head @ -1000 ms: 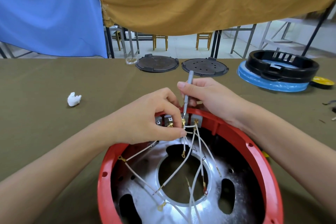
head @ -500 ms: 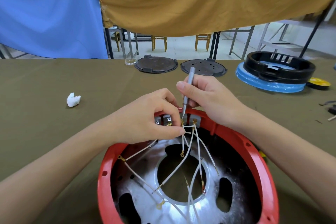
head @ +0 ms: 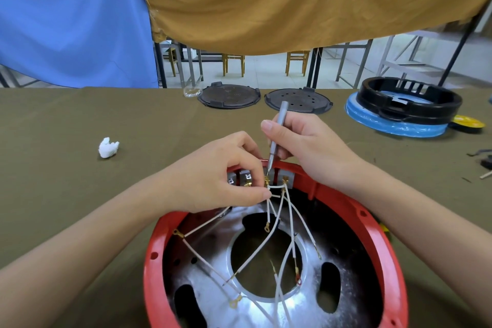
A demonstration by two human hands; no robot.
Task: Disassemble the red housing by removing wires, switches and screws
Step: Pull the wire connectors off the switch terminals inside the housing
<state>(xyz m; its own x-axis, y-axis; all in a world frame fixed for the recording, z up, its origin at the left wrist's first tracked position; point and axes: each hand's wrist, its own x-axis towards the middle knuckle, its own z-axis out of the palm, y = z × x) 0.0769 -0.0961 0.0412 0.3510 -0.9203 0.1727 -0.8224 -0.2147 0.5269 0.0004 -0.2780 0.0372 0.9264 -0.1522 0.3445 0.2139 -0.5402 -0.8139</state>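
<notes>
The round red housing (head: 372,224) lies open side up at the near edge of the table, its silver metal plate (head: 266,309) showing inside. Several white wires (head: 269,245) with brass ring terminals hang across it from grey switches (head: 243,177) at the far rim. My left hand (head: 218,176) pinches a white wire beside a brass terminal at the switches. My right hand (head: 306,144) grips a slim grey screwdriver (head: 277,133), held nearly upright with its tip down on that terminal.
Two dark round lids (head: 229,95) (head: 298,101) lie at the table's far edge. A black ring (head: 410,100) sits on a blue disc (head: 394,122) at far right, beside a yellow disc (head: 467,122). A crumpled white tissue (head: 107,148) lies to the left. Small parts (head: 483,162) sit at right.
Both hands have stayed at the switch terminal with the screwdriver tip in place. Only the camera view has shifted slightly.
</notes>
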